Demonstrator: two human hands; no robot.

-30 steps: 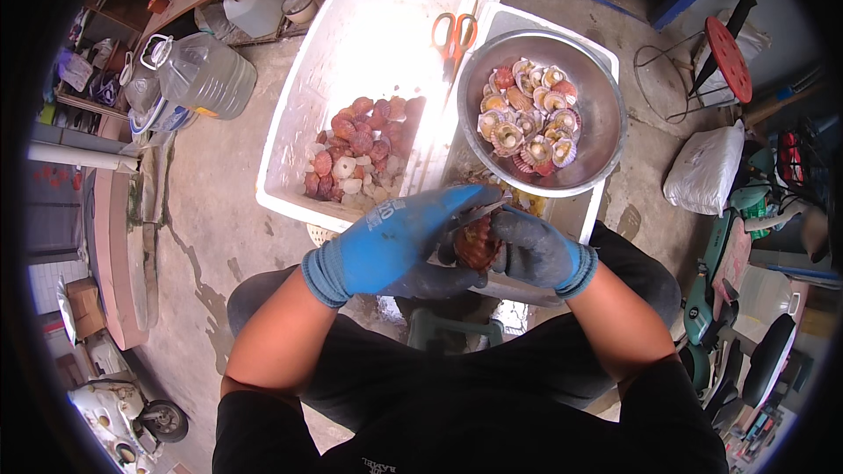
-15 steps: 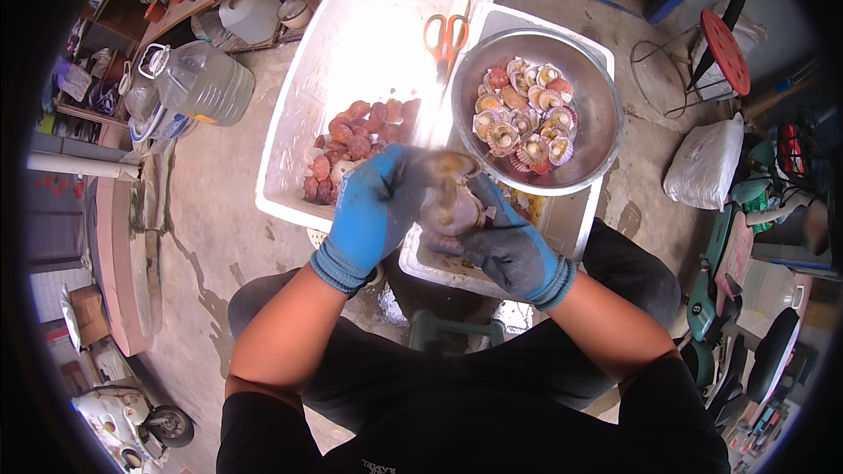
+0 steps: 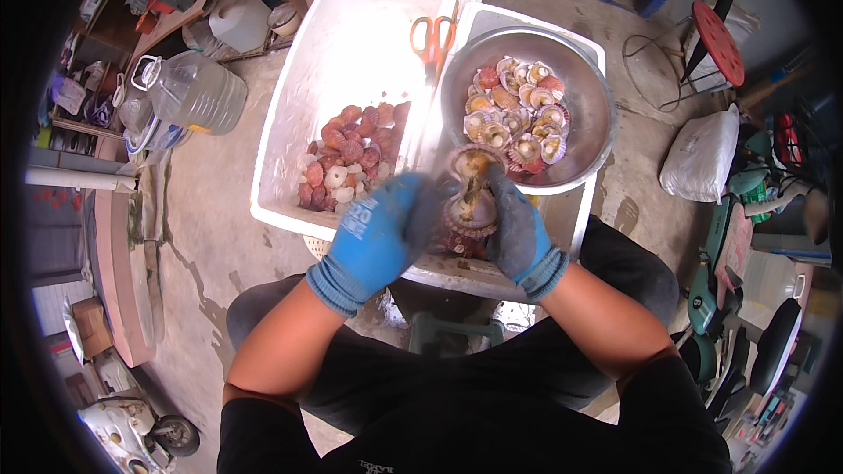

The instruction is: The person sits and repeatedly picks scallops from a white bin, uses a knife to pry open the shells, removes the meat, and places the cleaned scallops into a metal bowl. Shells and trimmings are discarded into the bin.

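An opened scallop (image 3: 472, 209) is spread into two shell halves, with brownish flesh showing inside. My right hand (image 3: 524, 241), in a blue and dark grey glove, grips its right side. On the left side my left hand (image 3: 373, 233), gloved alike, is close to the scallop; its fingers are smeared by motion, so their hold cannot be made out. Beyond the hands stands a steel bowl (image 3: 597, 127) with several opened scallops (image 3: 527, 114). To the left, a white foam box (image 3: 274, 154) holds reddish closed scallops (image 3: 351, 145).
Orange-handled scissors (image 3: 432, 42) rest on the foam box's right rim. A white tray (image 3: 587, 219) lies beneath the bowl and my hands. A large clear water jug (image 3: 204, 95) stands far left, a white sack (image 3: 700, 156) at the right. A green stool (image 3: 452, 333) shows between my legs.
My left hand has shifted slightly down, and its fingers have drawn left off the scallop's middle. Both opened halves now show more clearly in my right hand. The whole view has shifted slightly.
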